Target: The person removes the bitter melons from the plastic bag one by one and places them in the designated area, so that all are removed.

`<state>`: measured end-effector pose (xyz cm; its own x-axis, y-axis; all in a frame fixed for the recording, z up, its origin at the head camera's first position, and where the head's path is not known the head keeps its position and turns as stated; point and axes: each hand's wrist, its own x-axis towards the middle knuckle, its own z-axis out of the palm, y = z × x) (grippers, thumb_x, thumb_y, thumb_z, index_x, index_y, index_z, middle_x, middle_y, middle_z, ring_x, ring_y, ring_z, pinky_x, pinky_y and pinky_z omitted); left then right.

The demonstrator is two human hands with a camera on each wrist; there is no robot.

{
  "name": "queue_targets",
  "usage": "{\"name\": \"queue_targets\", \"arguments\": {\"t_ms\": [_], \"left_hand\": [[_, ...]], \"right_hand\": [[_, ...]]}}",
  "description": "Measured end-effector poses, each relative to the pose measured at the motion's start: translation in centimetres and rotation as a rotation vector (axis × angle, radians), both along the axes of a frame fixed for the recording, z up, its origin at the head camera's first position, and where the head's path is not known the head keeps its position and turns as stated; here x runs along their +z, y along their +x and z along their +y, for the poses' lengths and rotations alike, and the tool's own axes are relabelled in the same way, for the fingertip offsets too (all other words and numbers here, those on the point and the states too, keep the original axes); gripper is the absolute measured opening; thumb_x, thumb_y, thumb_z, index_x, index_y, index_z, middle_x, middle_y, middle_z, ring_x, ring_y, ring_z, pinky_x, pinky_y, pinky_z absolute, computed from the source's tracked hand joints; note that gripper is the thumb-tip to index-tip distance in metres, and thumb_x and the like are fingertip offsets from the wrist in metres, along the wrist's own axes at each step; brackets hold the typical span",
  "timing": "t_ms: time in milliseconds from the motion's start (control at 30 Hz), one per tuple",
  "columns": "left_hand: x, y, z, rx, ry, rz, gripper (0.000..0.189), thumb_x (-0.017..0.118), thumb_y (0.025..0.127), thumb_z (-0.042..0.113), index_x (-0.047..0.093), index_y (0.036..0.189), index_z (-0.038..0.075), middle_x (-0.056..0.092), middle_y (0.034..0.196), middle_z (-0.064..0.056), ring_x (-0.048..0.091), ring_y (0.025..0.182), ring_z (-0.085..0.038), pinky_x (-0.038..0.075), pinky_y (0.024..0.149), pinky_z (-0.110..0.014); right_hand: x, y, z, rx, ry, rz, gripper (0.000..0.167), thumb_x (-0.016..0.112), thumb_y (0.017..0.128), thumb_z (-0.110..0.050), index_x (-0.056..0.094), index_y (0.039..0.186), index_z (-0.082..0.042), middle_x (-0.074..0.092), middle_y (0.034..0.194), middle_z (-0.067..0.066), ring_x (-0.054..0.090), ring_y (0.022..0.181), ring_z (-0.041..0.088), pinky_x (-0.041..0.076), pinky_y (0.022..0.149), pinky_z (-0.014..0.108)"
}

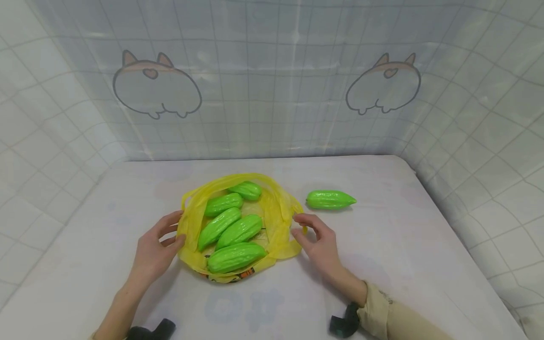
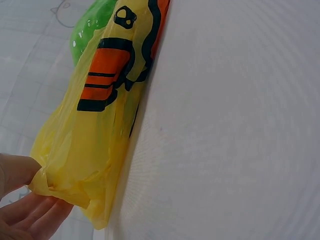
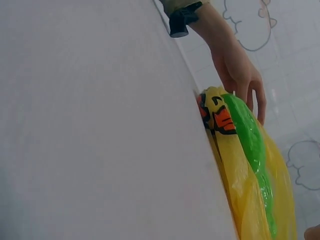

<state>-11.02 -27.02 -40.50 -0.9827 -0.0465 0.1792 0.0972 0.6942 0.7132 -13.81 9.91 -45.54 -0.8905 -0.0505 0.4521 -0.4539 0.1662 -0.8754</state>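
Observation:
A yellow plastic bag lies spread on the table with its mouth facing up. Several glossy green bitter melons are inside it. My left hand is at the bag's left rim; in the left wrist view its thumb and fingers pinch a corner of the plastic. On the opposite side my right hand holds the bag's right edge between thumb and fingers. One more bitter melon lies outside, beyond the right hand. In the right wrist view, only a bit of the right hand shows.
A pale cloth covers the table. Behind it and at both sides stand white curtains with a grid pattern. Black straps sit on both wrists.

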Motion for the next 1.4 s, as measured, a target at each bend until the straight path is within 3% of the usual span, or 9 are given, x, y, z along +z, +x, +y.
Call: {"name": "queue_targets", "arguments": {"t_ms": [233, 467, 567, 900, 967, 1067, 1167, 1400], "left_hand": [[0.0, 0.0, 0.0, 0.0, -0.006, 0.002, 0.055, 0.062, 0.094, 0.005, 0.048, 0.147, 0.01, 0.054, 0.143, -0.018, 0.059, 0.118, -0.036, 0.045, 0.08, 0.003], [-0.2, 0.0, 0.0, 0.001, -0.006, 0.012, 0.055, 0.062, 0.094, 0.004, 0.048, 0.147, 0.01, 0.055, 0.142, -0.017, 0.059, 0.118, -0.035, 0.044, 0.08, 0.004], [-0.2, 0.0, 0.0, 0.002, -0.008, 0.013, 0.055, 0.062, 0.094, 0.004, 0.048, 0.147, 0.01, 0.055, 0.142, -0.017, 0.059, 0.118, -0.035, 0.044, 0.08, 0.004], [0.0, 0.0, 0.1, 0.012, -0.021, 0.011, 0.055, 0.062, 0.094, 0.004, 0.048, 0.147, 0.01, 0.054, 0.143, -0.018, 0.059, 0.118, -0.037, 0.046, 0.079, 0.002], [0.0, 0.0, 0.1, 0.014, -0.026, 0.011, 0.055, 0.062, 0.094, 0.004, 0.048, 0.147, 0.011, 0.054, 0.143, -0.018, 0.059, 0.118, -0.037, 0.051, 0.081, -0.003], [0.0, 0.0, 0.2, 0.019, -0.036, 0.007, 0.056, 0.062, 0.094, 0.004, 0.048, 0.147, 0.011, 0.054, 0.143, -0.018, 0.059, 0.118, -0.037, 0.059, 0.087, -0.022], [0.1, 0.0, 0.3, 0.023, -0.04, 0.005, 0.056, 0.062, 0.094, 0.003, 0.047, 0.147, 0.011, 0.054, 0.143, -0.018, 0.059, 0.118, -0.037, 0.056, 0.09, -0.041], [0.1, 0.0, 0.3, 0.023, -0.039, 0.005, 0.057, 0.062, 0.094, 0.003, 0.047, 0.147, 0.011, 0.054, 0.143, -0.018, 0.059, 0.118, -0.037, 0.055, 0.09, -0.044]], "right_hand": [[-0.2, 0.3, -1.1, 0.058, 0.075, 0.021, 0.031, 0.075, 0.087, -0.006, 0.069, 0.117, -0.007, 0.071, 0.116, 0.011, 0.064, 0.108, 0.028, 0.05, 0.104, 0.024], [-0.2, 0.6, -2.4, 0.103, 0.168, -0.009, 0.032, 0.077, 0.087, -0.014, 0.07, 0.118, -0.014, 0.071, 0.117, -0.001, 0.066, 0.107, 0.019, 0.055, 0.097, 0.034], [-0.2, 0.8, -3.0, 0.136, 0.166, -0.001, 0.033, 0.077, 0.087, -0.013, 0.07, 0.119, -0.012, 0.072, 0.116, 0.003, 0.067, 0.106, 0.023, 0.056, 0.096, 0.038], [-0.2, 1.1, -4.6, 0.264, 0.207, -0.005, 0.035, 0.076, 0.088, -0.016, 0.068, 0.121, -0.01, 0.072, 0.117, 0.003, 0.066, 0.107, 0.018, 0.054, 0.099, 0.03], [-0.1, 1.2, -4.8, 0.282, 0.211, -0.011, 0.035, 0.076, 0.088, -0.017, 0.068, 0.121, -0.01, 0.072, 0.116, 0.003, 0.066, 0.107, 0.019, 0.054, 0.099, 0.03], [-0.1, 1.3, -4.9, 0.3, 0.219, -0.026, 0.034, 0.076, 0.088, -0.018, 0.068, 0.121, -0.011, 0.071, 0.117, 0.002, 0.066, 0.108, 0.018, 0.054, 0.099, 0.032], [0.0, 1.3, -4.9, 0.317, 0.253, -0.036, 0.034, 0.076, 0.088, -0.019, 0.069, 0.121, -0.013, 0.071, 0.119, -0.001, 0.065, 0.111, 0.015, 0.053, 0.102, 0.032], [-0.3, 1.2, -4.9, 0.336, 0.328, -0.017, 0.036, 0.077, 0.086, -0.015, 0.069, 0.122, -0.015, 0.07, 0.122, -0.003, 0.063, 0.117, 0.013, 0.05, 0.107, 0.032]]}}
